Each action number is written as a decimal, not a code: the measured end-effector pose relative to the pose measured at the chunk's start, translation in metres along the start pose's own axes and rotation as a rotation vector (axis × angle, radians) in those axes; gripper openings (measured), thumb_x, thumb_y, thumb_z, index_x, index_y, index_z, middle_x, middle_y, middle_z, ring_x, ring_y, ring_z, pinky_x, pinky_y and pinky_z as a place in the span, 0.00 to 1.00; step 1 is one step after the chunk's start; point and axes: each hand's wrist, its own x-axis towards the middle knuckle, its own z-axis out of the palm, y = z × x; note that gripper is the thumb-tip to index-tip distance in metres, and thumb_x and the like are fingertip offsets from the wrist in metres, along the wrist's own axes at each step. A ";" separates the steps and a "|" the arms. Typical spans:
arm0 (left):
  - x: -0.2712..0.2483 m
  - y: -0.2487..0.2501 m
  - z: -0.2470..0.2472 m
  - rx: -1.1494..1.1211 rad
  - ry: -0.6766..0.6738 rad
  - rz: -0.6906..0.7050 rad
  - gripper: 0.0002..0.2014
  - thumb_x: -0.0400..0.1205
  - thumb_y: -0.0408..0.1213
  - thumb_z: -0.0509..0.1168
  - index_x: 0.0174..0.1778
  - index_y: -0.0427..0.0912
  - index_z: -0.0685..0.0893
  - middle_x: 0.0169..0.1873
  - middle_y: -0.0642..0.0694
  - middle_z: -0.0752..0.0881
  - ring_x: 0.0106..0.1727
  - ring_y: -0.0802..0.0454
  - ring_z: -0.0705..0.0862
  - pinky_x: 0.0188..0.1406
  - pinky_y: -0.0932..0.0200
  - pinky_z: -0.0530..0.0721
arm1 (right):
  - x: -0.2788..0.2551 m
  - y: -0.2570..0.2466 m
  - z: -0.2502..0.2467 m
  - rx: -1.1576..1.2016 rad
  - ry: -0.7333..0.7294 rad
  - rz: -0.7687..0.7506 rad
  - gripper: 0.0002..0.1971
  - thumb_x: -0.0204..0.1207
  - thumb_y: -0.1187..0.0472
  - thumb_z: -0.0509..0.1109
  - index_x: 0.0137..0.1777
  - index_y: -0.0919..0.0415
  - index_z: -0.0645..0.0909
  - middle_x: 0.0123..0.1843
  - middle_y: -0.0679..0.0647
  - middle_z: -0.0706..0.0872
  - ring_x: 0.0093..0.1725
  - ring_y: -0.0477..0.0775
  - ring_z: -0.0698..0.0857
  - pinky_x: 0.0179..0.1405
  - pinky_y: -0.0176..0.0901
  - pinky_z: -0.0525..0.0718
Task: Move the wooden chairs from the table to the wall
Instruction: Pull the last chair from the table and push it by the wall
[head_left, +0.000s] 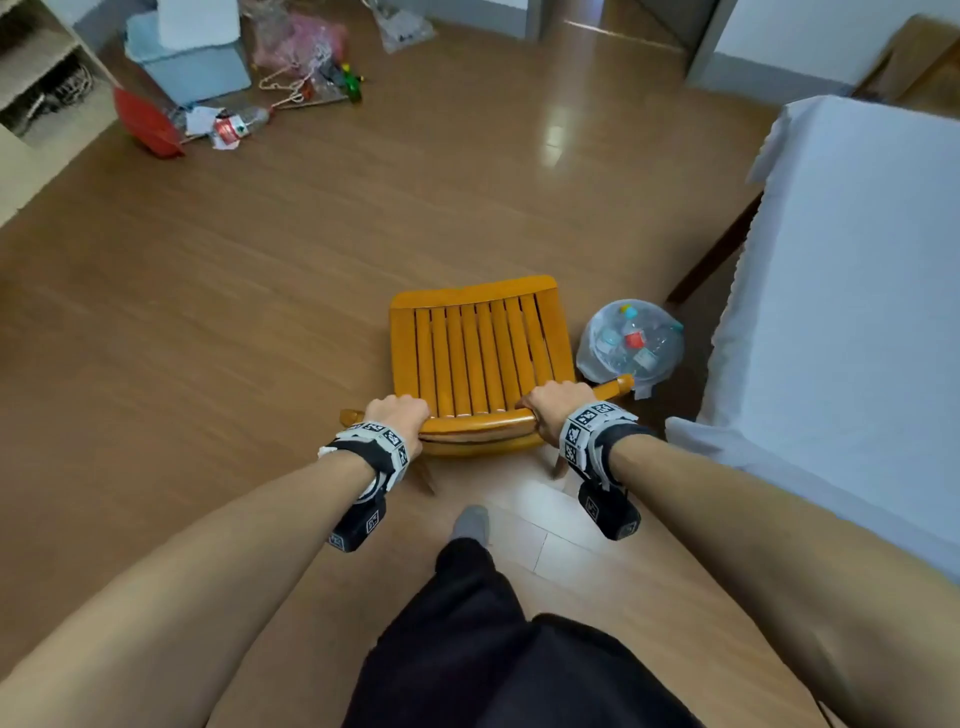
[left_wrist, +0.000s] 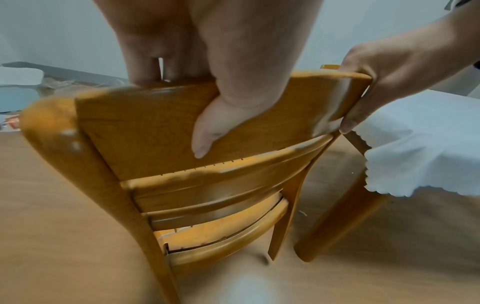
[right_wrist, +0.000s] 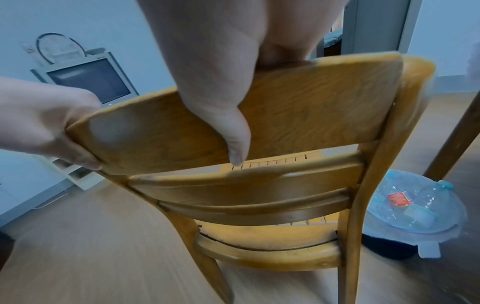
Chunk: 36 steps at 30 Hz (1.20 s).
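A yellow-orange wooden chair (head_left: 480, 345) with a slatted seat stands on the wood floor right in front of me, its back toward me. My left hand (head_left: 397, 415) grips the left part of the chair's top back rail (left_wrist: 155, 123), thumb on the near face and fingers over the far side. My right hand (head_left: 556, 405) grips the right part of the same rail (right_wrist: 311, 107) in the same way. The table (head_left: 852, 291), covered with a white cloth, stands just to the right of the chair.
A bin lined with a clear bag (head_left: 631, 340) holding bottles sits between chair and table leg (head_left: 711, 249). Clutter lies at the far left: a grey box (head_left: 192, 67), red dustpan (head_left: 145, 124), bags. A shelf unit (head_left: 41, 104) is at the left. Open floor lies ahead.
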 end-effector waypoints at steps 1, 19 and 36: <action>0.018 -0.010 -0.015 0.004 0.003 0.012 0.20 0.81 0.38 0.69 0.69 0.50 0.82 0.62 0.44 0.84 0.64 0.41 0.82 0.57 0.49 0.80 | 0.017 0.003 -0.013 0.017 -0.010 0.017 0.15 0.82 0.60 0.69 0.66 0.46 0.83 0.54 0.52 0.88 0.53 0.59 0.87 0.44 0.50 0.82; 0.308 -0.075 -0.288 0.170 0.012 0.096 0.15 0.81 0.33 0.69 0.64 0.47 0.83 0.61 0.43 0.84 0.65 0.41 0.83 0.55 0.50 0.79 | 0.258 0.147 -0.224 0.136 -0.035 0.146 0.10 0.83 0.61 0.67 0.62 0.52 0.83 0.59 0.57 0.87 0.59 0.64 0.86 0.55 0.53 0.84; 0.575 -0.036 -0.555 0.312 0.084 0.279 0.18 0.79 0.32 0.68 0.64 0.54 0.87 0.59 0.47 0.87 0.62 0.43 0.84 0.53 0.52 0.80 | 0.434 0.352 -0.389 0.298 -0.010 0.340 0.14 0.82 0.61 0.65 0.66 0.52 0.83 0.59 0.57 0.87 0.58 0.64 0.87 0.53 0.53 0.84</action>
